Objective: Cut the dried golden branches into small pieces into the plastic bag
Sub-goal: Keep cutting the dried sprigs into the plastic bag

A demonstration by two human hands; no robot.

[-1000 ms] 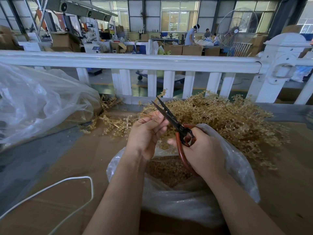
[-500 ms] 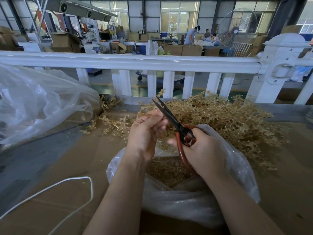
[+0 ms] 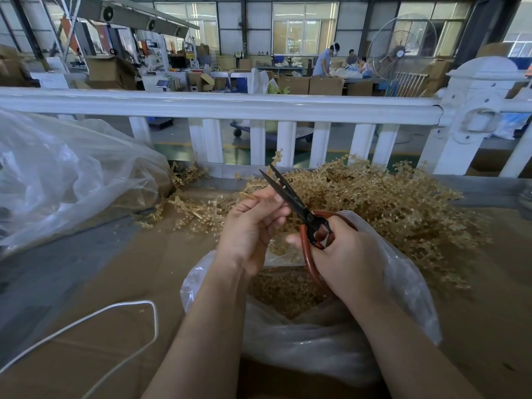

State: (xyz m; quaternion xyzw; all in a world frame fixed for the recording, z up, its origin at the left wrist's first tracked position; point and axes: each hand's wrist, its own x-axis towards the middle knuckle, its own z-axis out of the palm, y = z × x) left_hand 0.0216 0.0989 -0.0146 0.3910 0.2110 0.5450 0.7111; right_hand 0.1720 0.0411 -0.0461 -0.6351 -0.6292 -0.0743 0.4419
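1. Branches [image 3: 374, 203] lie heaped on my brown cardboard surface [image 3: 121, 272], just behind the open plastic bag [image 3: 316, 341] holding cut pieces.
2. My left hand [image 3: 250, 226] pinches a golden sprig; my right hand [image 3: 345, 254] grips red-handled scissors [image 3: 290, 197] above the bag.
3. I see a white railing [image 3: 218, 106] beyond, then a workshop.

factory/warehouse floor, high windows [image 3: 305, 30], stacked cardboard boxes [image 3: 325, 85], large pedestal fan [image 3: 401, 53], workers at bench [image 3: 326, 60] in bkgd, white railing [image 3: 218, 106]
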